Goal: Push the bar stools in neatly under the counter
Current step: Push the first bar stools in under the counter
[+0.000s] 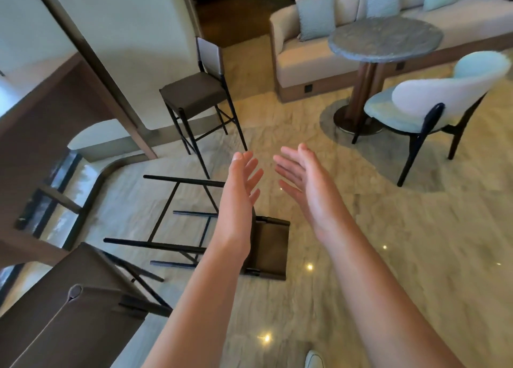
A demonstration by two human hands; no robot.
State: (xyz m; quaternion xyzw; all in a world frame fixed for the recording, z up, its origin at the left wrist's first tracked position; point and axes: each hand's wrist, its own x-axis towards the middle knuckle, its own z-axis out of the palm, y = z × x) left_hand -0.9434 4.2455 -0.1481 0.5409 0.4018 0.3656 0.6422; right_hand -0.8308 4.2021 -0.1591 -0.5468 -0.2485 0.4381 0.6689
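Left hand point(241, 184) and right hand point(301, 180): both held out, fingers straight, holding nothing. Tipped bar stool point(211, 229): on its side on the marble floor point(361, 256), below the hands, legs toward the surface point(36, 123). Upright bar stool point(194, 93): beyond, beside the surface. Third stool point(69, 312): lower left. Room: round table point(384, 38), armchair point(433, 95), sofa point(305, 62).

Our left forearm point(222, 256) covers much of the fallen stool point(273, 245), so we can't see where its legs join the seat. The near stool point(69, 306) is cut off by the bottom-left edge. The counter point(41, 123) runs off the left side. The shoe point(313, 360) barely peeks in at the bottom. The sofa point(305, 62) runs out past the right edge.
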